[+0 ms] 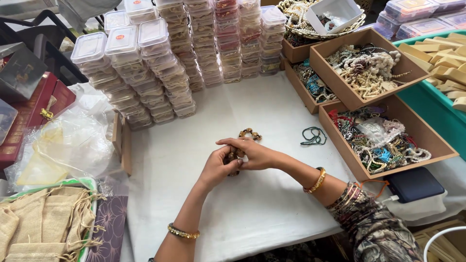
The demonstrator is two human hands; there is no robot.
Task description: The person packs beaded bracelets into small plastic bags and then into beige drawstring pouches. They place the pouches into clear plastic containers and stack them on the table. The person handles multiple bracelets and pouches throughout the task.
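- Both hands meet at mid-frame on a brown and amber beaded bracelet (pixel 241 145): the left hand (pixel 217 167) cups it from below with fingers curled shut around the beads, and the right hand (pixel 252 154) lies over the top, fingers pinched closed on the same strand. One end of the bracelet pokes out above the knuckles and rests on the cloth.
- White cloth-covered table (pixel 252 208) fills the middle of the frame and carries everything else.
- Judging by the grip, the strand is being worked between the fingertips, perhaps stretched or checked; any further handling calls for a steady pinch so that the beads do not slip.
- Stacks of clear plastic lidded boxes (pixel 160 63) stand in leaning columns across the upper left and top centre, well apart from the hands.
- Three brown cardboard trays of mixed bead jewellery (pixel 383 140) run down the right side.
- Beige burlap drawstring pouches (pixel 43 223) sit at lower left, with crumpled clear plastic bags (pixel 73 140) above them.
- Dark flat power bank (pixel 412 184) lies at lower right, beside the nearest tray.
- Small green cord bracelet (pixel 314 136) lies loose on the cloth to the right of the hands, near but not touching them.
- Nothing lies between the hands and the tray edges.
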